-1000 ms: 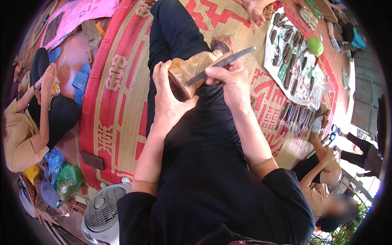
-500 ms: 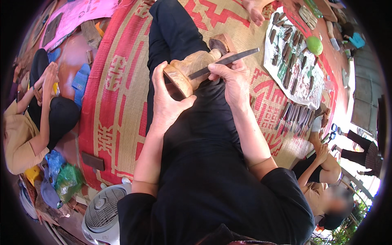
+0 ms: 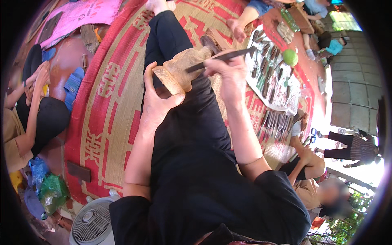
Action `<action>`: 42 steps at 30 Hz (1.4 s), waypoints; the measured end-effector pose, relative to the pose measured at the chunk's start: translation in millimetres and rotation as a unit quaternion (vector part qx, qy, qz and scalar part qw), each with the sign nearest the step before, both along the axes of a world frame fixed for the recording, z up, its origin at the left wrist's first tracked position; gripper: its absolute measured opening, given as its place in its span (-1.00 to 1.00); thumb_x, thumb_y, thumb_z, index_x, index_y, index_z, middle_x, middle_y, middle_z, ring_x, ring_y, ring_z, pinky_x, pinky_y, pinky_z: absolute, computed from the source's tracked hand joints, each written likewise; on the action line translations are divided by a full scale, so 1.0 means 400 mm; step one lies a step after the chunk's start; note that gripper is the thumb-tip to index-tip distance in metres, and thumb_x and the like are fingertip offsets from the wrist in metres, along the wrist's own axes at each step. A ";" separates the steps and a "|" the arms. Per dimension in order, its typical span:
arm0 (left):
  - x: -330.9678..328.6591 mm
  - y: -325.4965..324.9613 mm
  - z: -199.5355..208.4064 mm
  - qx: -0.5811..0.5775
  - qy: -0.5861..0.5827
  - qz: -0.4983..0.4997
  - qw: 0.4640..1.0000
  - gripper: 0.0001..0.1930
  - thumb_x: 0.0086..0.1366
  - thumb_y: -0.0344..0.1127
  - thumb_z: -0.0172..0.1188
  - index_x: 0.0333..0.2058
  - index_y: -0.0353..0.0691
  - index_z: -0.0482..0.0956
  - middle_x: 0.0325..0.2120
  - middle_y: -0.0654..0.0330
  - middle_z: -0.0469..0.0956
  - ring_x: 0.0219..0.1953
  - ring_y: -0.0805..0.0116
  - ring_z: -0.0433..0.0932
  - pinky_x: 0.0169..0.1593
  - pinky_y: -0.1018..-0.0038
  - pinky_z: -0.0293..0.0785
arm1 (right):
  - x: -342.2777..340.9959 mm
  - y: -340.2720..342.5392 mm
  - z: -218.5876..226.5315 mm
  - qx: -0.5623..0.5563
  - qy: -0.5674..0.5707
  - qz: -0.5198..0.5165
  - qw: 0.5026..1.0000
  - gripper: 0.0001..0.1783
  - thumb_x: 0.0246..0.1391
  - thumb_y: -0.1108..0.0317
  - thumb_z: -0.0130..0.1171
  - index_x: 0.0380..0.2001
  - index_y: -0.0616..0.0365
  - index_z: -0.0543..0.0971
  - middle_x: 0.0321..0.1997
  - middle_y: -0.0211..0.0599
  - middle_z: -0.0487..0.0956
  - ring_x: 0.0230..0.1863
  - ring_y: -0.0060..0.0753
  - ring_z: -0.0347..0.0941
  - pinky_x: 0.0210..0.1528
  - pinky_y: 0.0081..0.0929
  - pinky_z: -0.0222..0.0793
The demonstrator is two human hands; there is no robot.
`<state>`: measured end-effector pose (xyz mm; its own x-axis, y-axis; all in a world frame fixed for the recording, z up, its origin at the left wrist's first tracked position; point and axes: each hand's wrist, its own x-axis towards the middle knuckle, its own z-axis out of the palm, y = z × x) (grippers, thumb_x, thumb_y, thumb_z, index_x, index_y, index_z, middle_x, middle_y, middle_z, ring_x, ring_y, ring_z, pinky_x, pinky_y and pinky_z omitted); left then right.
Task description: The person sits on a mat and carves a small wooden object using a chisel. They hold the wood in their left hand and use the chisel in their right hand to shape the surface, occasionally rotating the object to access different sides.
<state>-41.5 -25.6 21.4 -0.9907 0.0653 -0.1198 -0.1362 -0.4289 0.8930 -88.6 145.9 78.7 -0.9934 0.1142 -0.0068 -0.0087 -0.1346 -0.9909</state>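
A pale carved wooden piece [image 3: 183, 61], with a thick rounded base and a narrow neck leading to a dark-edged far end, rests over my black-trousered legs. My left hand [image 3: 157, 96] grips its near base, thumb and forefinger spread around the rim. A flat dark metal file [image 3: 241, 53] slants across the wood, its lower left end against the carved side. My right hand [image 3: 226, 73] holds it along its length, the fingers smeared by motion.
A patterned red and tan mat [image 3: 122, 102] lies beneath me. To the right are a white sheet [image 3: 281, 104] of carving tools, a row of slim tools [image 3: 272, 124] and a green round fruit [image 3: 290, 58]. A fan [image 3: 92, 222] stands near left; people sit on both sides.
My right hand and the file have shifted a little against the wood and are now blurred. My left hand keeps its hold. The whole view has turned slightly, moving the surroundings leftward.
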 end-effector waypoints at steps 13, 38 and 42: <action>-0.152 -0.120 0.116 0.161 0.117 -0.010 0.980 -0.26 0.09 -0.32 0.21 0.21 -0.25 0.04 0.13 -0.01 0.22 0.16 0.09 0.31 0.15 0.11 0.36 | 0.179 0.104 0.338 0.079 0.219 -0.129 0.964 -0.81 -0.18 0.61 0.22 -0.42 0.33 0.46 -0.51 -0.20 0.52 -0.56 -0.40 0.46 -0.43 -0.53 0.39; -0.121 0.195 0.267 0.238 0.166 -0.187 0.938 -0.36 0.12 -0.32 0.24 0.12 -0.39 0.18 0.04 -0.04 0.36 0.02 0.09 0.46 -0.09 0.28 0.59 | 0.575 0.667 0.389 0.175 0.228 -0.327 0.900 -0.85 0.03 0.54 0.15 -0.29 0.35 0.53 -0.50 -0.27 0.55 -0.47 -0.51 0.48 -0.32 -0.62 0.42; -0.070 0.276 0.314 0.194 0.163 -0.231 0.939 -0.33 0.11 -0.24 0.26 0.11 -0.43 0.17 -0.02 -0.11 0.40 -0.08 0.06 0.54 -0.21 0.37 0.66 | 0.578 0.693 0.274 0.107 0.238 -0.345 0.902 -0.87 0.02 0.56 0.15 -0.31 0.35 0.53 -0.50 -0.25 0.55 -0.49 -0.50 0.47 -0.33 -0.57 0.42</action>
